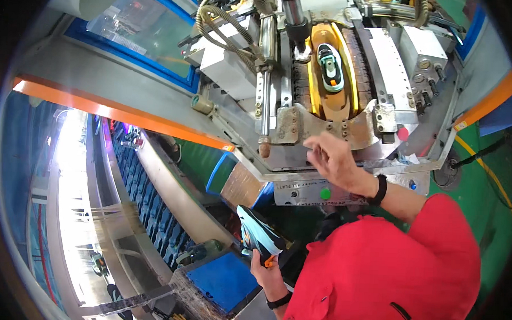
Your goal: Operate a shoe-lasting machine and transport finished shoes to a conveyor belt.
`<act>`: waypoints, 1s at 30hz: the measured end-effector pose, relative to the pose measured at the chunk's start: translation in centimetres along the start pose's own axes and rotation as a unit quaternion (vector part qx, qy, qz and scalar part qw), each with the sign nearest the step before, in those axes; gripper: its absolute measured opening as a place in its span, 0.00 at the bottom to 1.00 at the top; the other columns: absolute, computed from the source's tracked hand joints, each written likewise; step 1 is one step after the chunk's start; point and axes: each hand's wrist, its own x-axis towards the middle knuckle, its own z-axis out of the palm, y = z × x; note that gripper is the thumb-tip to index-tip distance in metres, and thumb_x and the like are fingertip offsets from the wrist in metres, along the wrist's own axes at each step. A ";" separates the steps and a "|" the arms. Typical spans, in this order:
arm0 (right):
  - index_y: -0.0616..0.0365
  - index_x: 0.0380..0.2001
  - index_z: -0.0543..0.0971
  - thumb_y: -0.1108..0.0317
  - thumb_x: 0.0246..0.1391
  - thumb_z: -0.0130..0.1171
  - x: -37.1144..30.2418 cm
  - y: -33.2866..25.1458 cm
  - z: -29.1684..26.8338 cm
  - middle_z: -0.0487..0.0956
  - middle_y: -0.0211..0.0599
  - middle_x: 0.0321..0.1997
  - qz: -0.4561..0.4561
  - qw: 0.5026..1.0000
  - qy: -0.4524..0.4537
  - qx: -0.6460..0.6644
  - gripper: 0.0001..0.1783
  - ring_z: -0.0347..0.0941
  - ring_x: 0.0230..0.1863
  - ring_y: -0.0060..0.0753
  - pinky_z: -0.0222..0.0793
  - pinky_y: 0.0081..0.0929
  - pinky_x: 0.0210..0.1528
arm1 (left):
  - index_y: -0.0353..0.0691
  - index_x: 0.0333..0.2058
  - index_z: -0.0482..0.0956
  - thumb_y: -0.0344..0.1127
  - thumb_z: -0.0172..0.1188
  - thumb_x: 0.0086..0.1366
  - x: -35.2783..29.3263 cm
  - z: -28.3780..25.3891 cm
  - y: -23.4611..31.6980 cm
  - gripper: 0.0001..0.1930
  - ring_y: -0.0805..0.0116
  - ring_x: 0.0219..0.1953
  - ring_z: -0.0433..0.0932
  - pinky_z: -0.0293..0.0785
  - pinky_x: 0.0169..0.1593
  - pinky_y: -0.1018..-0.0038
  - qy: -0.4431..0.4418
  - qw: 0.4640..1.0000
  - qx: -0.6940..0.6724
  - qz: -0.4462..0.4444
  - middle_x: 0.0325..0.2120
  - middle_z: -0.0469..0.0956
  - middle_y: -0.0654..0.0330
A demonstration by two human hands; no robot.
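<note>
My left hand [266,275] grips a light-blue and black sneaker [258,234] by its lower end, with an orange piece showing beside the fingers. The sneaker is held tilted in front of the machine, left of my body. My right hand [336,161] is over the machine's front edge, fingers loosely bent and apart, nothing visible in them. Ahead of it, another sneaker [330,69], black, white and mint, lies in the machine's brown cradle [337,106] between yellow side pads [352,67]. The right hand does not touch that sneaker.
Below the right hand, the front panel carries a green button [325,193]; a red knob [403,133] is farther right. A metal rod [266,104] stands left of the cradle. At left runs a conveyor [147,195] with blue ribbed links, beside a blue-topped stand [222,280].
</note>
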 end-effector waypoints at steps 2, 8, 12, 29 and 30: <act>0.57 0.38 0.75 0.74 0.47 0.61 0.6 0.0 -0.4 0.72 0.38 0.26 -0.040 0.998 0.025 -0.036 0.12 0.74 0.28 0.41 0.70 0.35 0.31 | 0.36 0.47 0.74 0.37 0.59 0.64 1.1 -0.9 -0.4 0.16 0.58 0.45 0.78 0.75 0.47 0.58 -0.024 1.000 -0.007 -0.014 0.43 0.79 0.55; 0.57 0.39 0.75 0.68 0.48 0.60 -9.6 10.0 9.5 0.75 0.43 0.36 0.002 0.981 -0.140 -0.136 0.13 0.75 0.41 0.47 0.74 0.41 0.41 | 0.37 0.50 0.73 0.37 0.59 0.64 1.1 -0.1 -1.4 0.17 0.57 0.48 0.77 0.74 0.51 0.56 -0.061 0.997 -0.002 -0.038 0.46 0.78 0.55; 0.56 0.45 0.71 0.64 0.54 0.54 -14.3 18.7 14.0 0.70 0.46 0.47 -0.056 0.949 -0.231 -0.208 0.16 0.68 0.53 0.52 0.74 0.43 0.47 | 0.38 0.50 0.73 0.38 0.59 0.64 -0.8 -0.2 -0.8 0.17 0.57 0.49 0.76 0.73 0.51 0.55 -0.061 0.997 0.034 -0.035 0.46 0.78 0.55; 0.53 0.48 0.73 0.61 0.51 0.59 -15.2 13.1 10.6 0.74 0.49 0.51 0.099 0.947 -0.276 -0.128 0.21 0.75 0.47 0.53 0.74 0.43 0.48 | 0.37 0.43 0.77 0.38 0.57 0.65 -2.6 -3.5 -3.2 0.12 0.60 0.42 0.79 0.75 0.44 0.60 -0.008 1.000 0.004 -0.018 0.38 0.80 0.57; 0.53 0.47 0.74 0.61 0.50 0.59 -15.3 13.0 10.5 0.75 0.47 0.49 0.067 0.965 -0.217 -0.132 0.20 0.74 0.47 0.53 0.73 0.42 0.48 | 0.38 0.40 0.77 0.37 0.58 0.65 -2.7 -3.2 -3.3 0.10 0.62 0.39 0.78 0.74 0.40 0.63 0.017 1.000 0.018 -0.017 0.36 0.79 0.58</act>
